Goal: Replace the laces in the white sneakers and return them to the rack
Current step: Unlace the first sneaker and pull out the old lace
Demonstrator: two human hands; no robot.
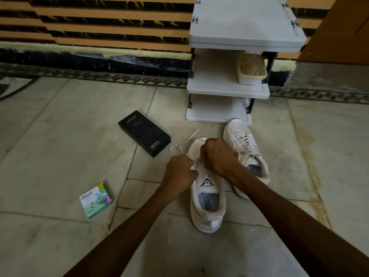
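Two white sneakers stand on the stone floor in front of the white rack [227, 90]. The near sneaker [207, 208] points away from me, tongue up. My left hand [178, 172] and my right hand [216, 156] are both fisted over its eyelet area, each pinching a white lace [191, 136]. Loose lace ends loop and trail onto the floor beyond the toe. The far sneaker [244, 144] lies to the right, angled, with its lace threaded through the eyelets.
A black phone box [144, 133] lies left of the sneakers. A green and white Odonil box [96, 200] sits nearer on the left. A lidded plastic container [251, 68] rests on the rack's middle shelf. A striped wall runs behind.
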